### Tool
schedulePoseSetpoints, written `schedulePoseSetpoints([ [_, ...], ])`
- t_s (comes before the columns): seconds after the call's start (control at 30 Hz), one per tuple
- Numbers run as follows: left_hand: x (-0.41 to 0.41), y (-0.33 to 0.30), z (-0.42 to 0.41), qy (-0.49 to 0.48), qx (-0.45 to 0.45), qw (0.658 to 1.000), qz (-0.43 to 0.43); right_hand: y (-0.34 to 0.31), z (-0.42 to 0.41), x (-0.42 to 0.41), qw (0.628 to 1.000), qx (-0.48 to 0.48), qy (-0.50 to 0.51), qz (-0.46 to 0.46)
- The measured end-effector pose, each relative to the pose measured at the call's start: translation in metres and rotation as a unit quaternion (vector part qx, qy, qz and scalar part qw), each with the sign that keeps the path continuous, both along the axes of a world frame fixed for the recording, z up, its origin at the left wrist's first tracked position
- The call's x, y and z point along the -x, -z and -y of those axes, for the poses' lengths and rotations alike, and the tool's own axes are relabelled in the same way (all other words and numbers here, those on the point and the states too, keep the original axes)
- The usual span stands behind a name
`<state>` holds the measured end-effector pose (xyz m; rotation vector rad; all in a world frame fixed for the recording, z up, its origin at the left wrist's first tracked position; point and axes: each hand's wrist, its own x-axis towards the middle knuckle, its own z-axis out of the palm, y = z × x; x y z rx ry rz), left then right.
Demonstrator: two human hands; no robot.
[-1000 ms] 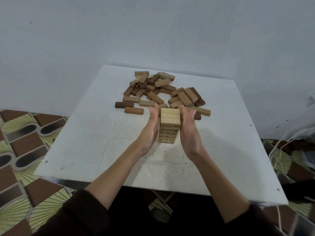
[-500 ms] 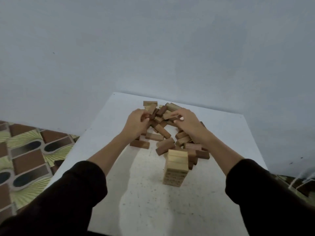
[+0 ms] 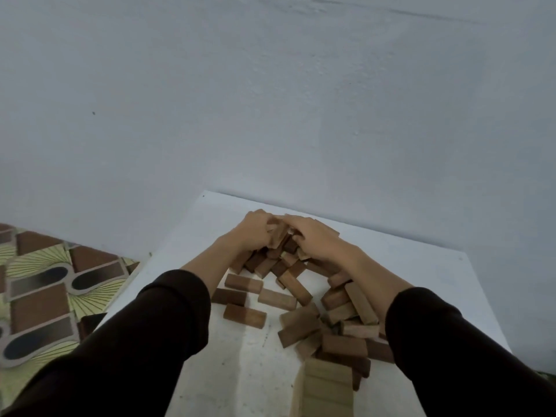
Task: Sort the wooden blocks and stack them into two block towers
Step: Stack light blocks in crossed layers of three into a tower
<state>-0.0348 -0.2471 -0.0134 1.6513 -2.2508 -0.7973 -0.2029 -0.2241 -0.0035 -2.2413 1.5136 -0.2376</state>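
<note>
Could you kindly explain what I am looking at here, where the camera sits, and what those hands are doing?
There is no machine: a person wears a wide-angle camera on the head, looking forward and down, so the dark-sleeved arms are their own. Both reach to the far side of a white square table against a pale wall. The left hand and right hand dig into a loose pile of brown wooden blocks; fingers curl among the blocks, though motion blur hides exactly what each grips. Nearest the camera stands a pale wooden block tower, partly cut off by the picture's edge.
</note>
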Motion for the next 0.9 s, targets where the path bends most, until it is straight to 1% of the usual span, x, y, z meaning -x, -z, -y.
schedulePoseSetpoints([
  [0.1, 0.002, -0.005, 0.004, 0.030, -0.013, 0.999, 0.019, 0.000, 0.011, -0.003, 0.996, -0.010, -0.023, -0.088],
  [0.17, 0.001, -0.008, 0.004, 0.027, -0.008, 0.999, 0.032, 0.002, 0.017, -0.001, 0.994, -0.010, -0.024, -0.102],
  [0.23, 0.000, -0.010, 0.002, 0.026, -0.011, 0.999, 0.037, 0.002, 0.021, 0.001, 0.997, -0.021, -0.016, -0.074],
  [0.33, 0.000, -0.011, 0.001, 0.017, -0.011, 0.999, 0.031, -0.001, 0.021, 0.004, 0.999, -0.033, 0.021, 0.006],
  [0.4, 0.001, -0.011, 0.001, 0.019, -0.012, 0.999, 0.035, -0.002, 0.028, 0.005, 0.996, -0.002, 0.069, 0.051],
  [0.47, 0.002, -0.009, 0.002, 0.021, -0.009, 0.999, 0.045, 0.002, 0.038, 0.007, 0.992, 0.038, 0.101, 0.057],
  [0.53, 0.002, -0.007, 0.003, 0.012, 0.005, 0.998, 0.056, 0.007, 0.045, 0.005, 0.994, 0.037, 0.101, 0.021],
  [0.63, 0.003, -0.003, 0.008, -0.006, 0.013, 0.998, 0.064, 0.018, 0.051, -0.004, 0.992, 0.006, 0.094, -0.079],
  [0.7, 0.005, -0.005, 0.009, -0.011, 0.000, 0.997, 0.077, 0.018, 0.051, -0.010, 0.987, 0.030, 0.084, -0.133],
  [0.77, 0.008, -0.007, 0.010, -0.011, -0.008, 0.995, 0.103, 0.016, 0.051, -0.015, 0.982, 0.040, 0.083, -0.163],
  [0.9, 0.011, -0.004, 0.010, -0.020, -0.033, 0.991, 0.130, 0.011, 0.051, -0.019, 0.978, 0.007, 0.071, -0.197],
])
